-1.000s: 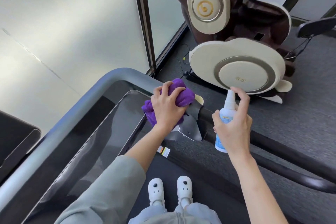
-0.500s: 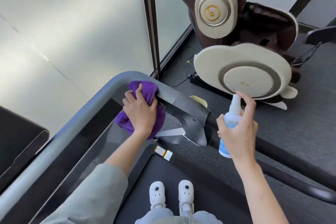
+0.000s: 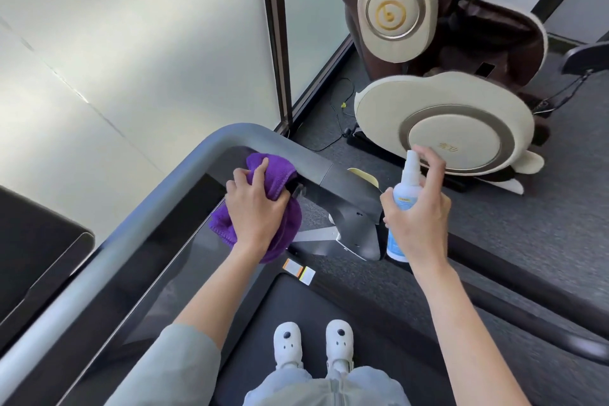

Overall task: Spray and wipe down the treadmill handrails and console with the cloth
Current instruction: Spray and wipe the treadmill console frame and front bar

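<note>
We are mid-wipe: our left hand (image 3: 255,208) grips the purple cloth (image 3: 263,204), pressing it against the console's (image 3: 184,260) right corner under the gray handrail (image 3: 283,148). Our right hand (image 3: 417,217) clasps the spray bottle (image 3: 403,204), forefinger on the nozzle. Most surfaces seem left to do.

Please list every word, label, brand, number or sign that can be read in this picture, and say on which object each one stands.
Nothing can be read with certainty.
Spray bottle, held in the right hand: yellow label strip with print, too small to read.
Massage chair, lower round panel: small gold mark, blurred.
Massage chair, upper disc: gold spiral emblem, a sign and not letters.
Treadmill deck stickers: orange and white, print too small.
</note>
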The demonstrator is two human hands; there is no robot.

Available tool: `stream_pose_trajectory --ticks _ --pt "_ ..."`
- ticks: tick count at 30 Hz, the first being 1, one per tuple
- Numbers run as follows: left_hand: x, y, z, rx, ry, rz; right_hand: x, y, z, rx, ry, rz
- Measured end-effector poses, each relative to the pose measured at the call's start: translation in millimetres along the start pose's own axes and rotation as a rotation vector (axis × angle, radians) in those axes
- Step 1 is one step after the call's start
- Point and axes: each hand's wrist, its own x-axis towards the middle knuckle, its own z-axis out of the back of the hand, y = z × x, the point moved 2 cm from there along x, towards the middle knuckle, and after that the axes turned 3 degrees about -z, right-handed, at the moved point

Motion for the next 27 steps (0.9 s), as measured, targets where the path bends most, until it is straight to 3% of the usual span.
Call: stream_pose_trajectory --ticks 6,10,15,23,27 --pt "33 5 16 -0.161 -0.173 0.019 -5 -11 14 0.014 -0.043 -0.029" --pt "48 -36 -15 0.083 -0.027 -0.108 -10 -19 28 -0.002 -0.095 -0.061" --pt "54 -55 -26 0.278 0.045 -0.238 -25 -22 32 -0.008 -0.138 -0.078" --pt "-19 -108 -39 0.166 0.155 -0.570 -70 -31 47 -0.106 -0.153 -0.093" --pt "-33 -108 -36 0.028 0.173 -0.600 -91 -47 72 -0.162 -0.179 -0.098"
